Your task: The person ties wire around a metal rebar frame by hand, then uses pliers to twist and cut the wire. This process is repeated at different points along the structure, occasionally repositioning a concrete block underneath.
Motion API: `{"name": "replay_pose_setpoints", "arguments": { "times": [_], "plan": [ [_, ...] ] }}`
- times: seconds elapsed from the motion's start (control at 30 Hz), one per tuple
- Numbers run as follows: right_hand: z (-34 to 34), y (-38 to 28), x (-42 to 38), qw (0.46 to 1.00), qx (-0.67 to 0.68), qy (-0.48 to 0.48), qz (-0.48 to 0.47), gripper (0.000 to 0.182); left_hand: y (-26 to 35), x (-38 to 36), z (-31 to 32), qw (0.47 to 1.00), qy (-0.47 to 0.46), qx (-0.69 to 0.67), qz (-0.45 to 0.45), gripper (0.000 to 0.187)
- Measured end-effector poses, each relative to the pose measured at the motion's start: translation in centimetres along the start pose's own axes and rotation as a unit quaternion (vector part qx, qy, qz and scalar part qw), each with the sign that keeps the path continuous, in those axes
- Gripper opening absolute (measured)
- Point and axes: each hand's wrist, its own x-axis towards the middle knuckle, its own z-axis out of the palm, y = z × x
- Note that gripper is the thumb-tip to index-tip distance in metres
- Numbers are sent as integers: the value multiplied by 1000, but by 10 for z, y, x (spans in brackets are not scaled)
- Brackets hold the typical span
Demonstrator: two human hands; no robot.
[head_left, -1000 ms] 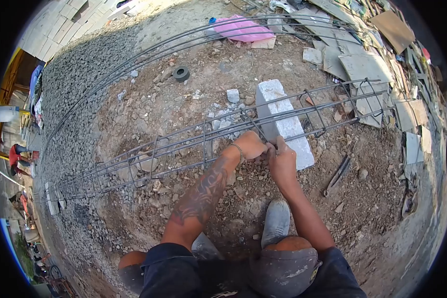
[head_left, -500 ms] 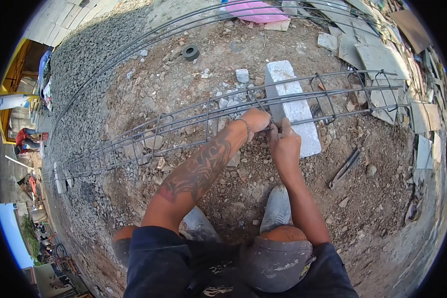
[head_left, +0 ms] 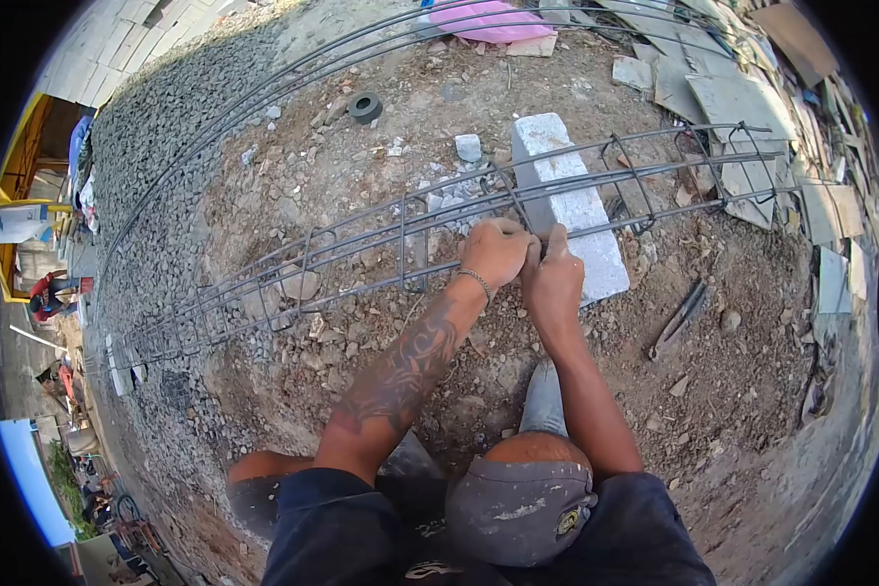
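A long rebar cage (head_left: 405,230) with square stirrups lies across the ground, its right part resting over a pale rectangular block (head_left: 581,210). My left hand (head_left: 496,252), at the end of a tattooed forearm, closes on the cage's near bar just left of the block. Touching it, my right hand (head_left: 554,273) has its fingers bent at the same bar, with one finger pointing up along the block. Whatever small piece the fingertips hold is hidden. Pincers (head_left: 679,317) lie on the soil to the right of my right hand.
A dark wire roll (head_left: 364,107) sits beyond the cage. Loose long bars (head_left: 293,78) curve across the back near a pink sheet (head_left: 488,20). Gravel (head_left: 151,146) spreads at left, broken panels (head_left: 742,107) at right. A person (head_left: 54,296) is at far left.
My left hand has shifted slightly left and down, its back now turned more upward. My right hand stays at the bar, slightly farther left. The whole view has tilted slightly.
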Motion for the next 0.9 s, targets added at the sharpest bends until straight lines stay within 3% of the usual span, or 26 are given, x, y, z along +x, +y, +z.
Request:
{"name": "replay_pose_setpoints", "arguments": {
  "times": [0.07,0.1,0.2,0.27,0.37,0.43,0.57,0.7,0.77,0.9],
  "plan": [
    [1,1,-1,1000,2,0,-9,13,15,5,-11,974,-153,-99,-136,17],
    [3,2,0,1000,-14,7,-14,13,9,12,-7,974,-153,-103,-132,17],
    [7,4,0,999,-29,20,-28,12,-8,22,6,985,-142,-32,-96,16],
    [7,2,0,999,-26,26,-36,13,-7,14,8,997,-52,2,-49,15],
    [5,0,-3,999,-39,8,0,14,-1,1,-2,998,-50,-39,-11,16],
    [7,10,-6,998,49,27,-40,15,-5,-4,-7,997,-51,-46,20,17],
    [14,21,-18,992,65,71,-79,19,-17,-5,-1,990,-30,-86,108,20],
    [15,26,-12,992,24,80,-96,23,-13,-16,-4,990,-20,-40,133,22],
    [17,27,-12,992,24,82,-93,23,-16,-19,-2,972,35,5,231,22],
    [15,27,-14,994,38,60,-78,24,-21,-20,1,965,32,-8,261,18]
  ]
}}
